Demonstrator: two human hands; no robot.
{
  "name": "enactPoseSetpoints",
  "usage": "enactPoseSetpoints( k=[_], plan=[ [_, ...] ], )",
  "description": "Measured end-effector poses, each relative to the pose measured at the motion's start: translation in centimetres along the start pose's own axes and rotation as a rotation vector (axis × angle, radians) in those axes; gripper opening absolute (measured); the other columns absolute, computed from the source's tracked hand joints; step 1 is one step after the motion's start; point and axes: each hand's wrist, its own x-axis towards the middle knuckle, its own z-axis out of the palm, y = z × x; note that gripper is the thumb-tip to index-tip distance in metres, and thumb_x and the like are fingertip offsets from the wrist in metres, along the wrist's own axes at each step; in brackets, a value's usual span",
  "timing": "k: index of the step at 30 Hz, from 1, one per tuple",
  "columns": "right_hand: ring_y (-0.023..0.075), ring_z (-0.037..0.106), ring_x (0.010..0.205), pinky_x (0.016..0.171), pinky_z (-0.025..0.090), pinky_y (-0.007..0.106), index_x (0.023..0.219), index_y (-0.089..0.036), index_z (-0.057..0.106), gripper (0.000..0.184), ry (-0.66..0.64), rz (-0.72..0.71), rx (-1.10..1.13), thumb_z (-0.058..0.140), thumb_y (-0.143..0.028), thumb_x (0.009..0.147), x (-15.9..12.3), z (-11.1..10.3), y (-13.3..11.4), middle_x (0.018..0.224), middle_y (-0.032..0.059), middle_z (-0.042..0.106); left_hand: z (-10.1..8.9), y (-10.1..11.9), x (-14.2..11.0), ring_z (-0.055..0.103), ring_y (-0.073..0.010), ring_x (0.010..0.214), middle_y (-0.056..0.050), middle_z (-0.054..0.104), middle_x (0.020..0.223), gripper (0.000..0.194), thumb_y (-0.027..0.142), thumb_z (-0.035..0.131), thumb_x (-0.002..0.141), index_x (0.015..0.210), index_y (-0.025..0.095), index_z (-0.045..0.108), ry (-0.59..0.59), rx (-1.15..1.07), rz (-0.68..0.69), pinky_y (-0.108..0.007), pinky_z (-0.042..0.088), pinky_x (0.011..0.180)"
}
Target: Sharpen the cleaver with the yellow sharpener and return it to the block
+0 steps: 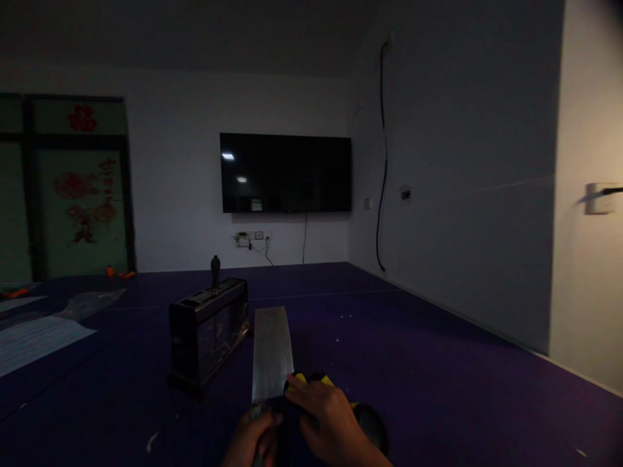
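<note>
Worktop (418,363), purple and dimly lit, with the black case (209,334) as landmark. The grey strip (271,350) lies to the right of the case, its long axis pointing away from the viewer. Left hand (252,436), nearer than the case and to its right: fingers clamped on the near end of the grey strip. Right hand (328,412), farther right of the case: fingertips at the strip's right edge, beside a yellow-and-black object (370,421) partly hidden by the hand; whether these fingers grip anything cannot be told. A dark handle (215,272) stands upright on the case. Left of the case: white sheets (39,337) and clear film (95,303). Beyond it: a wall-mounted screen (287,174).
</note>
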Motion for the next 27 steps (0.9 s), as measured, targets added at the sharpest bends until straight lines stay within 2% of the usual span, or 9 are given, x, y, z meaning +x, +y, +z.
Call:
enactPoseSetpoints(
  k=[3,5,9,15,18,23,27],
  plan=[
    [0.0182,0.064,0.093,0.080,0.049,0.029,0.111,-0.023,0.062,0.058,0.001,0.006,-0.021,0.044,-0.009,0.058,0.0,0.0,0.0,0.126,0.0031,0.053,0.0,-0.1,0.3,0.027,-0.0044,0.025,0.009,0.028,0.029,0.052,0.059,0.070,0.042,0.043,0.020,0.036,0.025,-0.031,0.022,-0.017,0.014,0.032],
    [0.0179,0.064,0.092,0.080,0.049,0.029,0.112,-0.024,0.061,0.059,0.022,0.004,-0.035,0.043,-0.008,0.058,0.0,0.0,0.0,0.127,0.0025,0.053,0.0,-0.2,0.5,0.027,-0.0052,0.024,0.008,0.026,0.027,0.056,0.063,0.069,0.038,0.041,0.020,0.034,0.000,0.003,-0.001,-0.017,0.013,0.031],
    [0.0174,0.064,0.090,0.076,0.051,0.028,0.112,-0.025,0.061,0.059,0.085,0.010,-0.049,0.042,-0.007,0.059,-0.1,-0.1,0.2,0.126,0.0009,0.054,0.1,-0.1,0.4,0.028,-0.0063,0.024,0.005,0.028,0.025,0.060,0.069,0.064,0.045,0.035,0.021,0.030,-0.056,0.118,-0.029,-0.019,0.013,0.032],
    [0.0177,0.064,0.091,0.078,0.051,0.031,0.111,-0.023,0.061,0.054,0.157,0.039,-0.032,0.041,-0.005,0.064,-0.1,-0.4,0.6,0.126,0.0034,0.055,0.6,1.1,-1.2,0.031,-0.0068,0.026,0.003,0.031,0.027,0.063,0.074,0.060,0.053,0.035,0.020,0.032,-0.103,0.211,0.002,-0.020,0.017,0.034],
    [0.0179,0.063,0.093,0.079,0.050,0.032,0.112,-0.023,0.060,0.053,0.178,0.049,-0.037,0.041,-0.005,0.066,0.0,-0.4,0.6,0.127,0.0041,0.054,0.8,1.5,-1.5,0.032,-0.0071,0.027,0.003,0.031,0.028,0.066,0.078,0.056,0.052,0.035,0.019,0.032,-0.125,0.234,0.004,-0.020,0.018,0.035],
    [0.0185,0.063,0.093,0.079,0.051,0.031,0.114,-0.022,0.059,0.050,0.159,0.016,-0.073,0.041,-0.006,0.070,0.0,-0.4,0.4,0.128,0.0047,0.053,1.2,1.5,-1.0,0.030,-0.0070,0.028,0.003,0.024,0.026,0.071,0.087,0.046,0.047,0.030,0.021,0.026,-0.090,0.229,-0.020,-0.021,0.019,0.035],
    [0.0181,0.063,0.094,0.081,0.050,0.030,0.114,-0.023,0.059,0.053,0.152,-0.020,-0.076,0.041,-0.005,0.068,0.0,-0.4,0.1,0.129,0.0034,0.052,1.5,1.5,-1.1,0.028,-0.0058,0.027,0.004,0.024,0.027,0.070,0.086,0.045,0.051,0.033,0.020,0.028,-0.005,0.154,0.042,-0.020,0.016,0.034]
  ],
)
